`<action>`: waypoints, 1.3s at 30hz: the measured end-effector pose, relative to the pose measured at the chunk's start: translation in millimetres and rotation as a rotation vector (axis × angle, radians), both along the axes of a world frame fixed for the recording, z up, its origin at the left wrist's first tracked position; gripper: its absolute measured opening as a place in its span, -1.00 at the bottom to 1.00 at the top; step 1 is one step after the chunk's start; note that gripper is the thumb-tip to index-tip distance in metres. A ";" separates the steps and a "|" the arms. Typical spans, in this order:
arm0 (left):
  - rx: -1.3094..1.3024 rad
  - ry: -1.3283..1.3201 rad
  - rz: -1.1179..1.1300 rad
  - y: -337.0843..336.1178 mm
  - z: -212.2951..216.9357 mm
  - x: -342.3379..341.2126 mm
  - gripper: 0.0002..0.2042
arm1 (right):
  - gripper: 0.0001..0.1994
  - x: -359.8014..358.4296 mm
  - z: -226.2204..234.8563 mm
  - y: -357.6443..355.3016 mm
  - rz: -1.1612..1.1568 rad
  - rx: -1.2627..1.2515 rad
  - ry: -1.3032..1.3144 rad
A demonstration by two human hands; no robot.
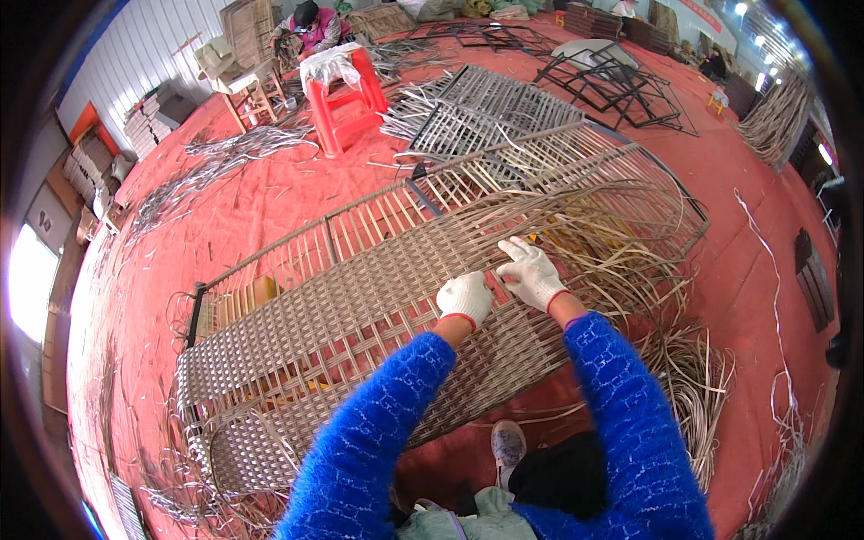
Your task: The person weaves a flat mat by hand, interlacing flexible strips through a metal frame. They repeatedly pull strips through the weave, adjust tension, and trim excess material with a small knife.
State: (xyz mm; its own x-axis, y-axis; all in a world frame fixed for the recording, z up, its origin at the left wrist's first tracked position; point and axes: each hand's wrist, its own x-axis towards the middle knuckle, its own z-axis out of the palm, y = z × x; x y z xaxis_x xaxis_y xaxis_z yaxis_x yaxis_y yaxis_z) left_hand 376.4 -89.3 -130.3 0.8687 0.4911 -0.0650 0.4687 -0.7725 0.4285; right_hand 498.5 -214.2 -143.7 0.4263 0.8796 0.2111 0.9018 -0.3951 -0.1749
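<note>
While the gloved left hand (pixel 466 299) curls its fingers down on the weave, the gloved right hand (pixel 533 274) sits just beside it with fingers partly spread; I cannot tell whether either pinches a strip. Both touch the brown woven panel (pixel 360 274), right of its middle, which stretches before the person, its near long edge above the feet. Loose strips (pixel 621 261) spill over its right end, and more lie heaped on the floor (pixel 747 270) by its near right corner. Beyond the far edge stand a red stool (pixel 326 115) and a slatted grey panel (pixel 504 103).
</note>
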 end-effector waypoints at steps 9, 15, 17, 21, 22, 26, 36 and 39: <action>-0.169 -0.144 0.007 -5.0 -7.7 -6.6 -0.78 | -0.86 -3.7 9.0 -0.4 -0.066 -0.035 0.124; 0.012 -0.223 -0.126 6.3 25.9 -33.5 -0.76 | -0.94 8.7 15.3 -2.3 -0.047 0.439 -0.202; -0.109 -0.259 -0.235 34.6 45.7 -58.7 -0.73 | -0.82 34.1 32.7 -5.2 -0.290 0.580 -0.206; 0.141 -0.444 -0.096 131.6 86.0 -168.5 -0.80 | -0.80 127.7 102.1 -92.8 -0.753 0.383 -0.542; 0.184 -0.408 0.024 160.4 95.4 -213.4 -0.80 | -0.78 158.0 125.6 -129.1 -0.840 0.326 -0.647; 0.265 -0.486 0.513 243.5 120.4 -397.2 -0.83 | -0.67 238.3 158.3 -243.3 -1.115 -0.078 -0.914; 0.379 -0.270 0.795 214.9 29.6 -558.4 -0.83 | -0.86 42.1 37.9 -63.3 -0.108 -0.152 -0.336; 0.387 -0.302 0.956 228.3 19.8 -588.5 -0.84 | -0.85 -0.5 34.1 -40.3 -0.121 -0.090 -0.156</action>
